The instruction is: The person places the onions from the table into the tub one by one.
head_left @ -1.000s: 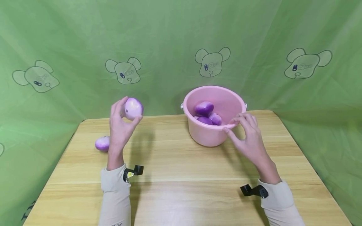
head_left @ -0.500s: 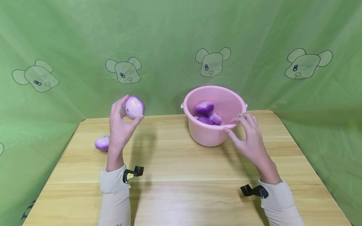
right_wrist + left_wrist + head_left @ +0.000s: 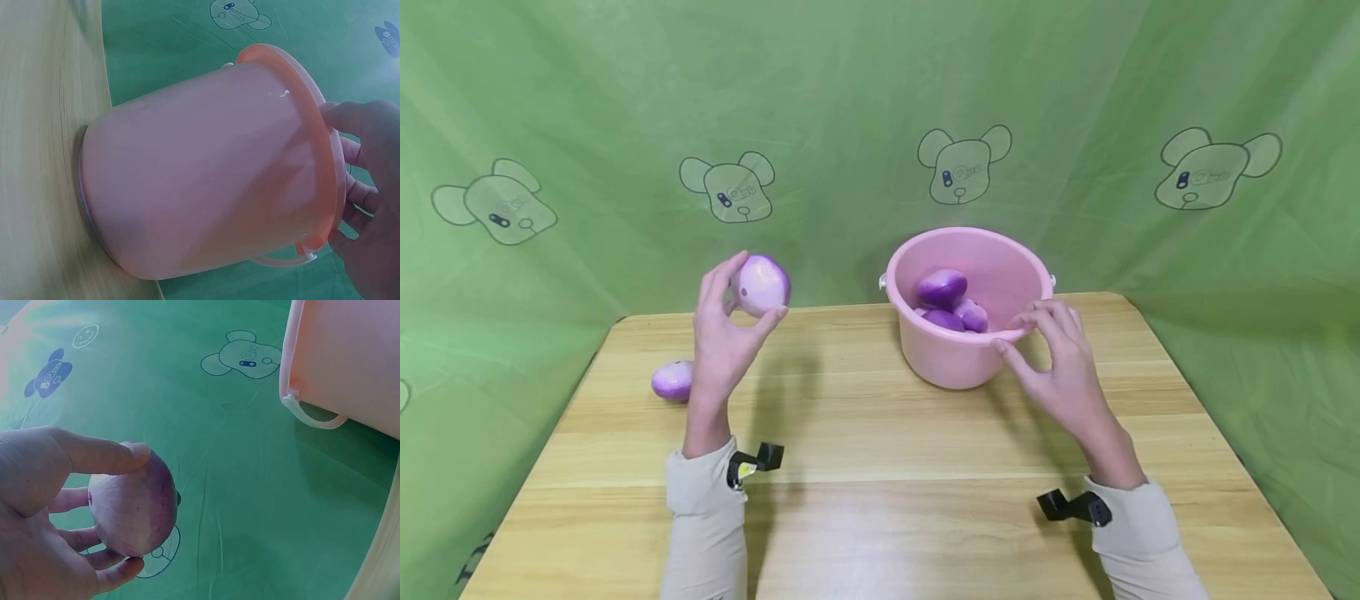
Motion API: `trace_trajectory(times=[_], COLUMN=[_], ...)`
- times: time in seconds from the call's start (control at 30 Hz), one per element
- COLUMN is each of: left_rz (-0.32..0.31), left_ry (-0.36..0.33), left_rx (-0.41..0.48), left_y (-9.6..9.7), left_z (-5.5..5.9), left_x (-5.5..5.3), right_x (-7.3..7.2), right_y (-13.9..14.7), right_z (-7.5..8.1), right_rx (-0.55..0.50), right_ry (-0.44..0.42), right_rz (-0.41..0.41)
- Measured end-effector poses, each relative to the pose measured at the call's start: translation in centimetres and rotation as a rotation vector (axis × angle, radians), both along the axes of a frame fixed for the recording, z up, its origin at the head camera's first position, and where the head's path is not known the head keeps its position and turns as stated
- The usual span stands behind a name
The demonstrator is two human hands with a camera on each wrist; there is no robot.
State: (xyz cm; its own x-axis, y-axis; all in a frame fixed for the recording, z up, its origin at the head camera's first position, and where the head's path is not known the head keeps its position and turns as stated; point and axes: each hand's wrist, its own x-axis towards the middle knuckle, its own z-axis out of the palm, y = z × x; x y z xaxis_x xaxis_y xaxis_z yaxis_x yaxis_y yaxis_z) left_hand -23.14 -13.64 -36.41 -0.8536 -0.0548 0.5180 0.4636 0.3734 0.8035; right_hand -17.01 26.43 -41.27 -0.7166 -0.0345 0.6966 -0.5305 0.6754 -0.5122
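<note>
My left hand (image 3: pixel 722 346) holds a round, glossy purple-and-white onion (image 3: pixel 763 286) between thumb and fingers, raised above the table's back left. In the left wrist view the thumb lies over the top of the onion (image 3: pixel 134 509) and the fingers curl beneath. A pink bucket (image 3: pixel 951 362) stands upright at the back, right of centre. Its near right rim is pinched by my right hand (image 3: pixel 1063 375), thumb outside and fingers over the inner side. Several purple onions (image 3: pixel 942 288) lie inside the bucket. One more onion (image 3: pixel 672 381) rests on the table, partly hidden behind the left wrist.
The wooden table (image 3: pixel 865 517) ends just behind the bucket, against a green curtain (image 3: pixel 842 167) printed with bear heads. A white handle (image 3: pixel 312 419) hangs at the bucket's side in the left wrist view. Black cameras (image 3: pixel 767 456) are strapped to both sleeves.
My left hand has drifted slightly to the right with the onion. The right hand and the bucket have stayed where they were.
</note>
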Motion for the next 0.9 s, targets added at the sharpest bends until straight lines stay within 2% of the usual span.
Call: trace_trajectory(times=[0.9], left_rz=[-0.072], left_ry=[0.008], left_rx=[0.030], left_y=[1.1], left_z=[0.4], left_x=[0.5], right_x=[-0.1], right_y=[0.0], right_z=[-0.1], right_rx=[0.007], right_ry=[0.009], right_rz=[-0.002])
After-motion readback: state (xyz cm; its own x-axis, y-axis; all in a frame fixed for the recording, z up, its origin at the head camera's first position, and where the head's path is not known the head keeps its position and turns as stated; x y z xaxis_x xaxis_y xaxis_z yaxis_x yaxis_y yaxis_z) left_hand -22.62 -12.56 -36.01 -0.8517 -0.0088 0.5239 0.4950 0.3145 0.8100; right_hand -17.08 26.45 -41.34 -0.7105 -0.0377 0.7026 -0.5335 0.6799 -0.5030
